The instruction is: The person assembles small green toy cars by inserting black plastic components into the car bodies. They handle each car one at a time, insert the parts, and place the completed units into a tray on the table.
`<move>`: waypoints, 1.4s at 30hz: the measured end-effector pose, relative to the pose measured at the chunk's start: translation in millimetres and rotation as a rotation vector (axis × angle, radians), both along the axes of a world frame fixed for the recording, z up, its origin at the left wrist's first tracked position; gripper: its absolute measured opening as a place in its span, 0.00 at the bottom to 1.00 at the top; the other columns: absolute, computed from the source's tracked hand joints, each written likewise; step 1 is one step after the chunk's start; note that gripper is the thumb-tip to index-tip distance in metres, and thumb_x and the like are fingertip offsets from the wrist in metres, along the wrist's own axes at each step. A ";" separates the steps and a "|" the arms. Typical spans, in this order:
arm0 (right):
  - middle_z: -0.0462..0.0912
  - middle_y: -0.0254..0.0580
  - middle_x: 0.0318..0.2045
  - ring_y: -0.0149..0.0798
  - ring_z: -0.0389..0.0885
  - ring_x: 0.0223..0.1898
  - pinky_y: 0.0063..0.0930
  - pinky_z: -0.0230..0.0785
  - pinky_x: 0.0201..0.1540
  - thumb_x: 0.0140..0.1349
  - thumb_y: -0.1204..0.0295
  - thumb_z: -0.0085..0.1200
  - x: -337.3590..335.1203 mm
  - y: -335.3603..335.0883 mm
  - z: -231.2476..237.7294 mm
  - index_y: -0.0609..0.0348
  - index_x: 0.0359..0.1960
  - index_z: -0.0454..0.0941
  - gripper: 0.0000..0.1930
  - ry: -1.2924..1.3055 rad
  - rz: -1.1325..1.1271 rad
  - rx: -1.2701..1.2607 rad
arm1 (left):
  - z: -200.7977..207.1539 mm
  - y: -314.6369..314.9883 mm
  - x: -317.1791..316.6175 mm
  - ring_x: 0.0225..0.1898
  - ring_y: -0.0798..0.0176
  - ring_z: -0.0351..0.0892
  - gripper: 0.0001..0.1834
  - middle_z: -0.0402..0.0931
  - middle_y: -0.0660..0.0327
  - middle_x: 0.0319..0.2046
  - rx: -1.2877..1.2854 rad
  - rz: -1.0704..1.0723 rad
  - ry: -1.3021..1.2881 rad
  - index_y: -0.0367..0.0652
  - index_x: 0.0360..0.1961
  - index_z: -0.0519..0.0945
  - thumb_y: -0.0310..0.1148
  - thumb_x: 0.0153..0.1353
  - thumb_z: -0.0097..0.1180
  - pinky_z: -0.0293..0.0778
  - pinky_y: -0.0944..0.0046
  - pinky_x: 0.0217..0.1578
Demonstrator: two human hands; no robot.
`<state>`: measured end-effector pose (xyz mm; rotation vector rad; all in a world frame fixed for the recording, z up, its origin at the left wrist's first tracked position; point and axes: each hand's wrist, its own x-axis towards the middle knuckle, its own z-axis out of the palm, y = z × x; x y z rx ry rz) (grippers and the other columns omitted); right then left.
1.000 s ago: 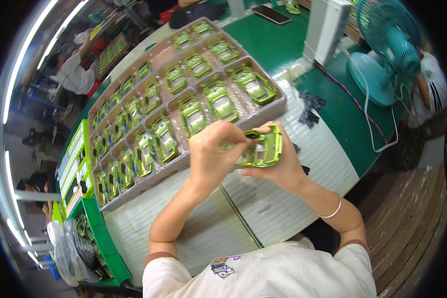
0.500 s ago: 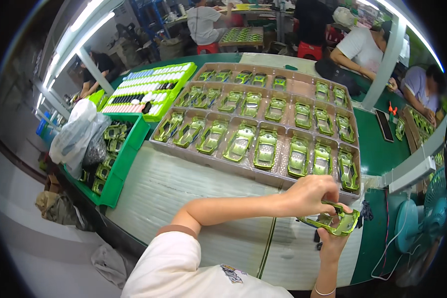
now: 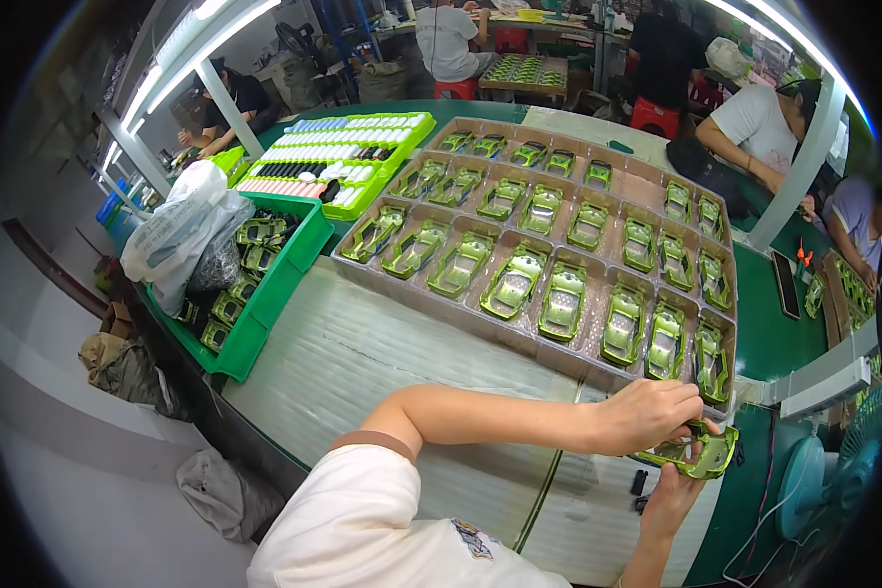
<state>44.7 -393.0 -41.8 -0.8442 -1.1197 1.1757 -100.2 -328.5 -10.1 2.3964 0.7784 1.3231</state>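
Note:
My right hand (image 3: 668, 498) grips a green toy car body (image 3: 715, 453) from below, near the tray's front right corner. The hollow shell is tilted, with its window openings showing. Above it, my left hand (image 3: 652, 412) reaches across with thumb and fingers pinched together at the shell's upper edge. A dark bit shows by those fingertips, too small to make out. Small black parts (image 3: 640, 481) lie on the table just left of my right hand.
A large compartmented tray (image 3: 441, 300) of green car bodies lies ahead. To the left are a green bin (image 3: 265, 343) with more bodies, a plastic bag (image 3: 181, 235) and a lime tray (image 3: 363, 204) of small parts. A fan (image 3: 804, 480) stands right. Other people sit beyond.
The whole view has shifted, so tray and bin appear further right. Both hands stay at the car body; my left fingers have drawn from inside its opening up to its edge.

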 end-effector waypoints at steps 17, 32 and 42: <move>0.64 0.38 0.53 0.36 0.67 0.54 0.33 0.69 0.52 0.44 0.79 0.64 7.2 16.6 14.3 0.53 0.61 0.52 0.42 0.095 0.199 -0.077 | 14.9 6.7 4.8 0.26 0.66 0.81 0.07 0.77 0.58 0.25 -0.580 -0.020 -0.034 0.33 0.31 0.76 0.23 0.49 0.60 0.74 0.69 0.27; 0.63 0.37 0.55 0.35 0.66 0.54 0.33 0.70 0.52 0.41 0.79 0.67 4.0 13.1 19.8 0.56 0.61 0.53 0.44 0.190 0.157 0.002 | 13.3 3.5 -2.1 0.29 0.71 0.75 0.12 0.76 0.63 0.28 -0.640 -0.005 -0.106 0.35 0.31 0.75 0.25 0.47 0.64 0.72 0.72 0.33; 0.65 0.40 0.52 0.35 0.66 0.54 0.32 0.62 0.57 0.42 0.82 0.65 5.7 13.2 18.7 0.59 0.61 0.51 0.44 0.326 0.182 0.019 | 17.7 -0.1 -0.8 0.30 0.71 0.74 0.12 0.76 0.63 0.28 -0.492 -0.006 -0.089 0.36 0.30 0.75 0.24 0.45 0.66 0.71 0.71 0.34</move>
